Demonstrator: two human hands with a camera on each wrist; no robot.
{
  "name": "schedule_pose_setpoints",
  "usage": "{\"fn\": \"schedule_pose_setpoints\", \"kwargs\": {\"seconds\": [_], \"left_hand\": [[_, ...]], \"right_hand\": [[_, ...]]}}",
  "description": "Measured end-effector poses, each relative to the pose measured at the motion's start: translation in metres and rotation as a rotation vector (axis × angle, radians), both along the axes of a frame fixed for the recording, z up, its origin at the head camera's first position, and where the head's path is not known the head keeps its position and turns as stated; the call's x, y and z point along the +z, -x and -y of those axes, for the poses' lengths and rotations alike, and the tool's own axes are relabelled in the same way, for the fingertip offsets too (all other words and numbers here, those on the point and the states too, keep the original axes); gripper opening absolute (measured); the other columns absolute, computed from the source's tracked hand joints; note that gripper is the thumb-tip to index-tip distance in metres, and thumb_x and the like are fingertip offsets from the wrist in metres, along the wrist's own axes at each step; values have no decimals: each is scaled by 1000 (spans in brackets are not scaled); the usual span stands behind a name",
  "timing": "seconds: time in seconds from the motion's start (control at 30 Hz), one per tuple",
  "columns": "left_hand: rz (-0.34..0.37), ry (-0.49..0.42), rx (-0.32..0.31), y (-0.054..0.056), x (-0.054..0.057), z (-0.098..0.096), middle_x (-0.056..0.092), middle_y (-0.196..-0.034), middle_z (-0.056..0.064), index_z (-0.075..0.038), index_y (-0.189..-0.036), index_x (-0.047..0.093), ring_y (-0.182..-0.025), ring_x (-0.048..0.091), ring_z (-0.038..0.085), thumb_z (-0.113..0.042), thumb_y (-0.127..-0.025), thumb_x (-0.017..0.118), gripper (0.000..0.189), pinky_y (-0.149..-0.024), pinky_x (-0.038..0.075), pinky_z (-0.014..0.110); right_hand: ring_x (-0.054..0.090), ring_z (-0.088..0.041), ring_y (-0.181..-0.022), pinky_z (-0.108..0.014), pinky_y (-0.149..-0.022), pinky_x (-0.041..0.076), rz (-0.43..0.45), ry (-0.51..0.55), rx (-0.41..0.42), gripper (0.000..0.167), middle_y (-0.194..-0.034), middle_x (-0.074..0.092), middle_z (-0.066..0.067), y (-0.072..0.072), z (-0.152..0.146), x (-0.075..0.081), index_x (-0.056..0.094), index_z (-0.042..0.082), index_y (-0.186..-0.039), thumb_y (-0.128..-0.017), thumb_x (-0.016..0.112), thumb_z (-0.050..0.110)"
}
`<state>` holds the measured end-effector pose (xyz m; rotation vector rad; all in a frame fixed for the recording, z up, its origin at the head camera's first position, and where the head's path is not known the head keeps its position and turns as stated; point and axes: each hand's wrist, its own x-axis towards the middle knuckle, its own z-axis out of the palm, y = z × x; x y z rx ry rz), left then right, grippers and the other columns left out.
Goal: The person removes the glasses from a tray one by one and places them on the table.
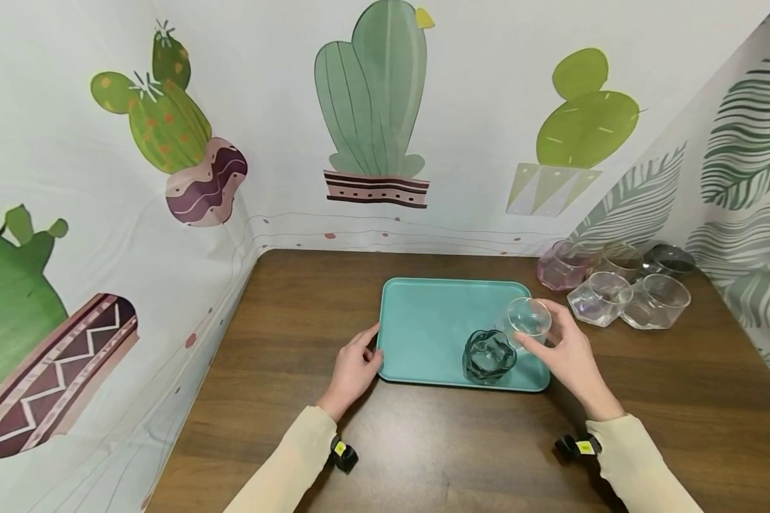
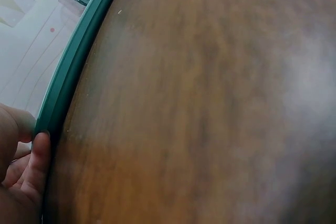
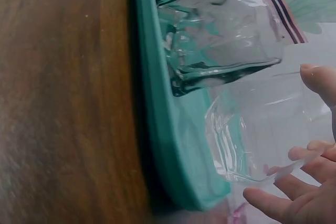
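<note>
A teal tray (image 1: 423, 313) lies on the wooden table, and my left hand (image 1: 353, 367) holds its left edge. Up close, fingertips meet the tray's rim (image 2: 63, 72) in the left wrist view. Near the tray's front right stands a dark green-grey glass (image 1: 490, 356) with a wavy rim. Just behind and right of it, my right hand (image 1: 571, 349) grips a clear glass (image 1: 529, 320), thumb on one side and fingers on the other. In the right wrist view the clear glass (image 3: 257, 129) is upright beside the dark glass (image 3: 220, 35); whether its base touches the tray I cannot tell.
Several more glasses stand at the table's back right: a pink one (image 1: 561, 267), an amber one (image 1: 619, 260), a dark one (image 1: 670, 260) and clear ones, including a clear faceted glass (image 1: 656, 303). A cactus-printed cloth (image 1: 475, 142) hangs behind the table.
</note>
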<state>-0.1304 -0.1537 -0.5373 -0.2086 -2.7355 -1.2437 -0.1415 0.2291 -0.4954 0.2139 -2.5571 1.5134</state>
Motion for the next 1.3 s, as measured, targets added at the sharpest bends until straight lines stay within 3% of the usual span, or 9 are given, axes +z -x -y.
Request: {"fn": "schedule_pose_setpoints", "kwargs": {"seconds": [0.07, 0.3, 0.37, 0.57, 0.7, 0.83, 1.0, 1.2, 1.3], "left_hand": [[-2, 4, 0, 0, 0, 0, 62, -93, 3, -5, -145, 60, -66, 52, 6, -4, -94, 69, 52, -65, 47, 26], [11, -7, -1, -1, 0, 0, 63, -96, 4, -5, -146, 60, -67, 52, 6, -4, -95, 68, 52, -65, 47, 25], [12, -8, -1, -1, 0, 1, 63, -96, 4, -5, -146, 59, -67, 52, 7, -4, -95, 68, 52, -65, 47, 26], [-5, -6, -2, 0, -2, 3, 63, -95, 4, -5, -145, 60, -68, 53, 6, -4, -94, 68, 52, -65, 47, 26], [-4, -9, -2, -1, -1, 3, 63, -95, 4, -5, -145, 60, -68, 53, 6, -3, -94, 68, 52, -65, 47, 25], [-3, -15, -1, -2, 0, 3, 64, -96, 4, -5, -145, 60, -68, 53, 6, -3, -94, 68, 51, -65, 47, 25], [-11, -19, -6, -1, -1, 2, 63, -94, 4, -4, -144, 61, -68, 53, 6, -2, -94, 68, 51, -64, 47, 25], [1, -13, 5, 0, -1, 2, 61, -90, 2, -5, -145, 60, -68, 53, 7, -4, -94, 69, 52, -64, 47, 25], [5, -7, -1, 0, -1, 2, 61, -92, 2, -5, -145, 60, -68, 53, 7, -4, -94, 69, 52, -64, 48, 25]], "right_hand": [[58, -29, -127, -4, -93, 43, -6, -19, -19, 69, -142, 54, -16, -3, -3, 4, 47, 7, -149, -91, 83, 15], [56, 9, -112, -2, -85, 44, -14, -47, -75, 73, -141, 56, -19, -15, -20, 13, 48, 8, -150, -87, 85, 13], [57, 13, -105, -3, -81, 46, -28, -62, -99, 73, -137, 57, -19, -20, -27, 15, 49, 8, -149, -86, 86, 12], [55, 17, -101, -2, -78, 45, -15, -118, -162, 73, -135, 57, -16, -33, -51, 24, 49, 9, -149, -87, 86, 18], [54, 20, -101, -1, -79, 45, -4, -100, -210, 70, -132, 58, 9, -39, -71, 24, 50, 7, -148, -87, 85, 15], [59, 17, -102, -2, -80, 47, -29, -3, -249, 63, -125, 59, 27, -43, -88, 23, 53, 8, -142, -87, 83, 2], [62, 15, -96, -2, -77, 48, -25, 77, -312, 58, -118, 62, 29, -48, -118, 25, 57, 23, -134, -88, 78, -3], [56, 20, -88, -1, -71, 44, 62, 32, -440, 57, -112, 55, 33, -52, -150, 18, 52, 30, -137, -91, 79, 10], [51, 19, -86, 0, -69, 41, 108, 15, -521, 59, -108, 51, 35, -51, -164, 11, 48, 28, -143, -93, 77, 16]]}}
